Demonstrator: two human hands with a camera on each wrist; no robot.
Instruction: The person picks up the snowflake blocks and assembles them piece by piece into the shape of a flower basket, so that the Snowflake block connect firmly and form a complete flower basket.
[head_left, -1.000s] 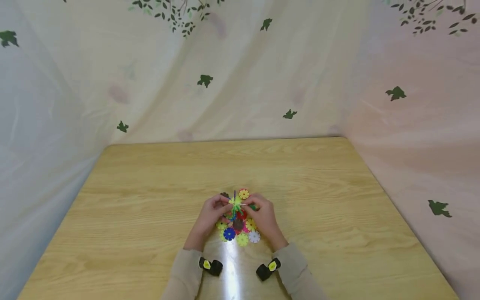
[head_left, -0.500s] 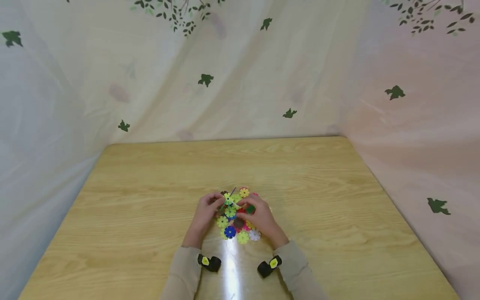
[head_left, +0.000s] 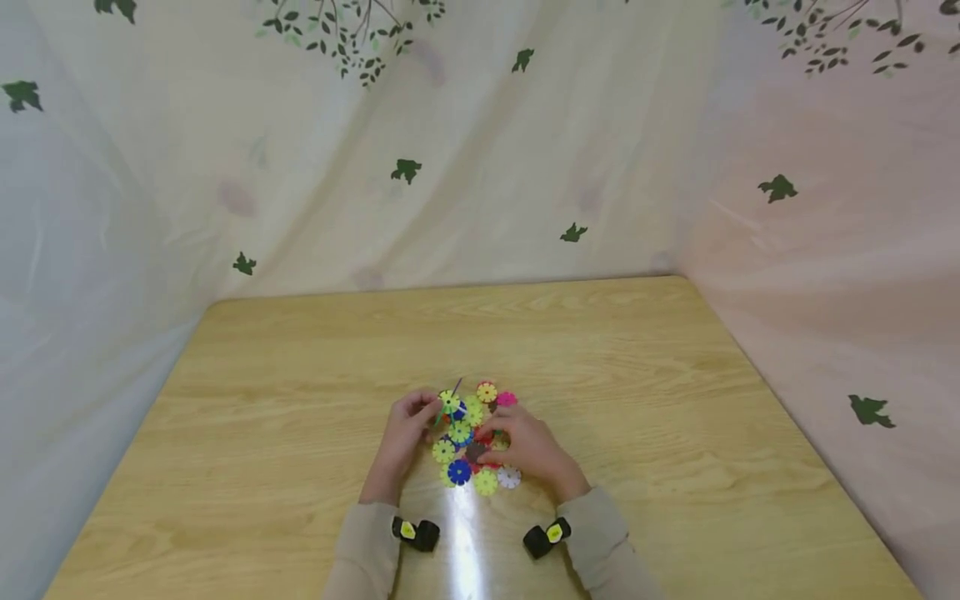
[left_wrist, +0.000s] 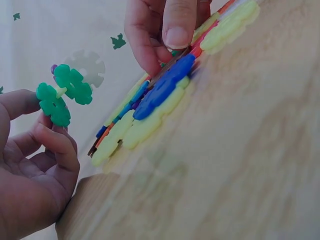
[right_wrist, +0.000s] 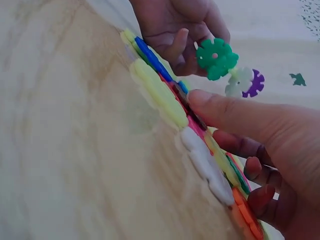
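The left hand (head_left: 405, 429) pinches a small assembly of joined notched discs, with a yellow-green disc (head_left: 449, 402) on top in the head view. In the left wrist view it shows two green discs (left_wrist: 73, 84), a whitish one (left_wrist: 90, 69) and a bit of purple. Over the pile of flower-shaped discs (head_left: 460, 472) is the right hand (head_left: 528, 446), its thumb and fingertips at a brown disc (head_left: 477, 452). The right wrist view shows the thumb against that brown disc (right_wrist: 187, 104), other fingers curled beside the pile.
Several loose discs lie around the hands: a white one (head_left: 509, 477), a yellow-green one (head_left: 486, 482) and a pink one (head_left: 507, 399). The wooden table (head_left: 300, 358) meets a hanging cloth (head_left: 480, 208) with leaf prints behind and at the sides.
Both hands were together at the assembly. The right hand has let go and moved down and right to the brown disc, while the left has carried the assembly slightly left.
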